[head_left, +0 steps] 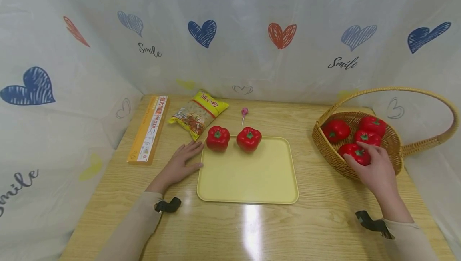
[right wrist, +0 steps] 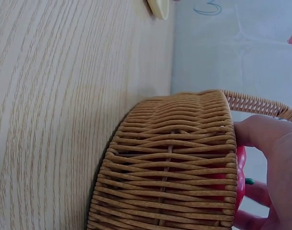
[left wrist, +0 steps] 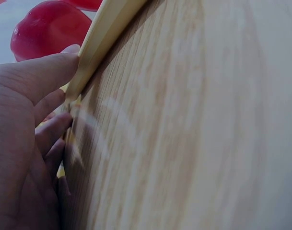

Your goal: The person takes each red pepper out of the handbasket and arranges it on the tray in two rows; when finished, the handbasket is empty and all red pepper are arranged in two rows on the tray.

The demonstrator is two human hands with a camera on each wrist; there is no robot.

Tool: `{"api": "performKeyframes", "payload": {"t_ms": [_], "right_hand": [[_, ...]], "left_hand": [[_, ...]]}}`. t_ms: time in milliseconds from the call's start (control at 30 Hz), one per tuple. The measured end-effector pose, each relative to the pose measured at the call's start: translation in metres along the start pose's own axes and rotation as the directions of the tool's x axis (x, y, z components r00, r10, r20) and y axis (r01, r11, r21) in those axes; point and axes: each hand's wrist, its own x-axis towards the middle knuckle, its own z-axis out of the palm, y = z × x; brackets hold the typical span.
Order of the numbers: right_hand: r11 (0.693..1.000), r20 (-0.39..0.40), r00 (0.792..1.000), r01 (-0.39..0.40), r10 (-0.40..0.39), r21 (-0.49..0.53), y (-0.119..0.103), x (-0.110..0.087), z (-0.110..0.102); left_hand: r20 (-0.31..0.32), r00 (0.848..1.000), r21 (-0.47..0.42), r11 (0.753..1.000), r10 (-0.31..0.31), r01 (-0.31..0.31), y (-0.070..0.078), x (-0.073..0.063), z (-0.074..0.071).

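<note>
At the right of the head view, my right hand reaches into a wicker basket and holds a red bell pepper with a green stem, thumb on one side and fingers on the other. Several more red peppers lie in the basket behind it. My left hand rests by the left edge of a pale yellow tray, its fingers loosely extended and the thumb at the rim. Two red bell peppers, one left and one right, sit along the tray's far edge.
Behind the tray lie a yellow food packet and a pink lollipop. A long orange pasta box is on the wooden table's left. The basket's tall handle arches to the right, close to the white heart-printed curtain.
</note>
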Motion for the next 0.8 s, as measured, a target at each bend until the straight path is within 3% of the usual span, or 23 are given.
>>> {"api": "performKeyframes", "payload": {"t_ms": [800], "right_hand": [[0.997, -0.118, 0.991, 0.06, -0.055, 0.043, -0.008, -0.0026, -0.0042]], "left_hand": [[-0.002, 1.0, -0.003, 1.0, 0.003, -0.003, -0.0005, -0.0001, 0.0003]]}}
